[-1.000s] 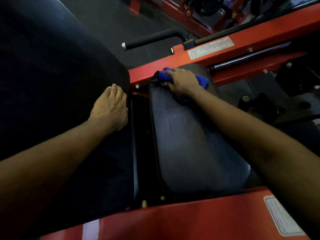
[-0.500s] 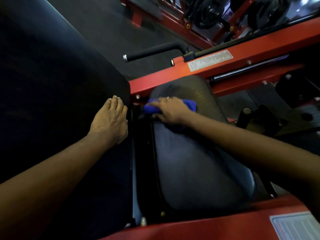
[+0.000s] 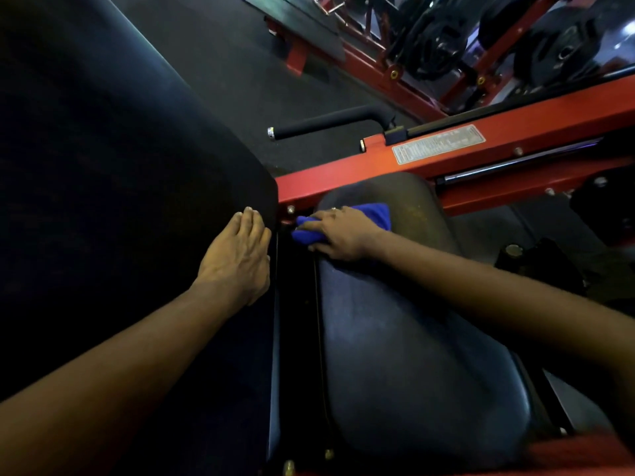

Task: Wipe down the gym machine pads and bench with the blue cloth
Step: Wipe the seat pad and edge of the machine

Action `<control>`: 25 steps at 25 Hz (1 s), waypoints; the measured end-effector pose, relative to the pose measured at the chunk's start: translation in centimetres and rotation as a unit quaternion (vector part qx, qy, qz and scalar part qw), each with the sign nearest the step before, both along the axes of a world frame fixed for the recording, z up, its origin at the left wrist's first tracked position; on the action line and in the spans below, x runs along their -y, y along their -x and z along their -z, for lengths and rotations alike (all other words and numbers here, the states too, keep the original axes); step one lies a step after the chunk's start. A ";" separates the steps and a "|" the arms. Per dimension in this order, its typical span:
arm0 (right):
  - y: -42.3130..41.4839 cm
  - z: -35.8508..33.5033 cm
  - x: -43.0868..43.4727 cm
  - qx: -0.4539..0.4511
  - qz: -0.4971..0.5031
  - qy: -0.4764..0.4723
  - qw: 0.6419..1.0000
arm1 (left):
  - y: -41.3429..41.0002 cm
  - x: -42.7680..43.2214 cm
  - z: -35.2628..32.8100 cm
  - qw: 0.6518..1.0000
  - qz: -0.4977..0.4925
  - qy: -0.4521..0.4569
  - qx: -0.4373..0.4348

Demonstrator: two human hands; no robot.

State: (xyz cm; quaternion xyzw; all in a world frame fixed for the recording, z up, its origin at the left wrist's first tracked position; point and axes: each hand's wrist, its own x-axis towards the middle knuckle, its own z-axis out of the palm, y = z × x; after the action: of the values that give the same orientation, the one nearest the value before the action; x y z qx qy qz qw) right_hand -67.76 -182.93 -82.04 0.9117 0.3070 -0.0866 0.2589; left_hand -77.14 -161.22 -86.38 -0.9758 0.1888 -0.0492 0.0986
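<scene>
A narrow black seat pad [image 3: 405,355] runs down the middle of the view. My right hand [image 3: 343,235] presses a bunched blue cloth [image 3: 372,214] onto the pad's far left edge, fingers spread over it. The cloth sticks out past my fingertips toward the gap beside the pad. A large black back pad [image 3: 103,201] fills the left side. My left hand [image 3: 240,259] rests flat on its right edge, fingers straight and together.
A red steel frame beam [image 3: 481,156] with a white label crosses behind the seat pad. A black foam handle [image 3: 326,123] juts left from it. Weight plates [image 3: 556,56] hang on red racks at the back right. Dark rubber floor lies beyond.
My right hand has slid the cloth leftward across the far end of the seat pad to its left edge. My left hand has stayed on the back pad.
</scene>
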 end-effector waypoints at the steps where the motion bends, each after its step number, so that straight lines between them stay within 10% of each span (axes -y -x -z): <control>1: -0.4 -0.2 0.0 -0.004 0.011 -0.019 1.000 | 0.1 0.0 0.0 1.000 -0.001 -0.003 0.000; 11: -5.6 -6.7 7.3 0.272 0.283 -0.089 0.915 | 0.3 -0.2 -0.1 1.000 0.002 -0.016 0.003; 17: -1.8 -1.5 1.0 0.081 0.093 -0.003 0.992 | 0.3 -0.1 -0.2 1.000 0.000 -0.004 0.008; 22: -5.4 -9.3 8.5 0.199 0.260 -0.068 0.942 | 0.2 -0.1 0.2 1.000 0.002 -0.019 0.015; 25: -1.8 -9.4 8.9 0.176 0.197 -0.057 0.963 | 0.3 -0.1 0.0 1.000 0.007 -0.022 0.012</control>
State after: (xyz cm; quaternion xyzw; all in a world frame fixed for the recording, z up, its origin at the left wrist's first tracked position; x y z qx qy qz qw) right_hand -65.98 -191.82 -72.64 0.9681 0.0754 0.0437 0.2348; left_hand -77.39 -161.17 -86.37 -0.9715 0.1952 -0.0570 0.1219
